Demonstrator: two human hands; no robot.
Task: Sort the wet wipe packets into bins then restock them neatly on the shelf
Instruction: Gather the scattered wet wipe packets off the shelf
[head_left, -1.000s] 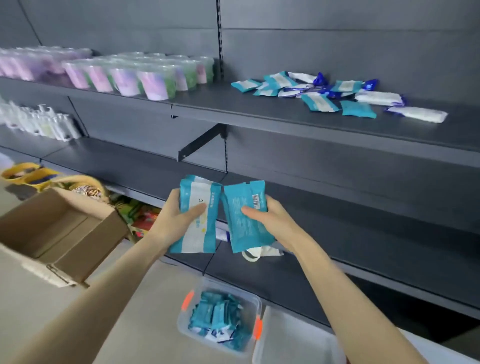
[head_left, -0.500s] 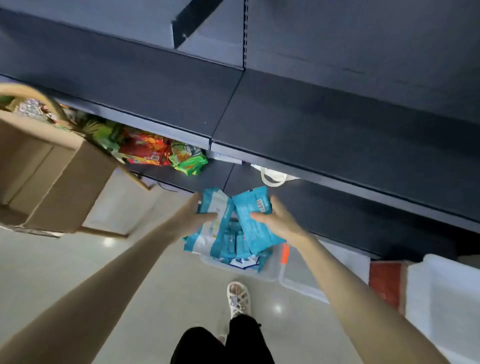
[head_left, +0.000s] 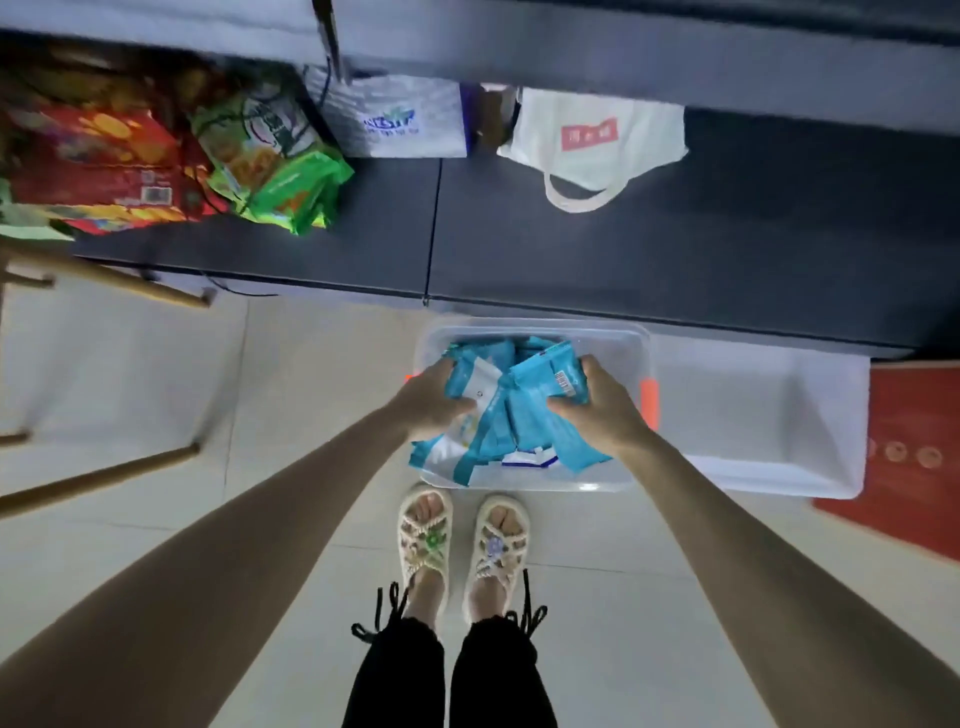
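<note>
I look straight down at a clear plastic bin (head_left: 618, 340) with orange clips on the floor, holding several teal wet wipe packets. My left hand (head_left: 431, 402) grips a teal and white packet (head_left: 470, 384) just above the bin. My right hand (head_left: 597, 405) grips a second teal packet (head_left: 545, 387) with a barcode, beside the first. Both packets hang over the pile in the bin.
A second, white bin (head_left: 769, 426) stands to the right, then a red mat (head_left: 909, 447). The dark bottom shelf (head_left: 571, 249) carries snack bags (head_left: 260, 161), a white box and a white tote bag (head_left: 592, 135). Wooden legs (head_left: 98, 473) stand at left. My feet (head_left: 462, 540) are below the bin.
My view has tipped from the shelves down to the floor. Both hands have lowered their packets from chest height to just over the clear bin.
</note>
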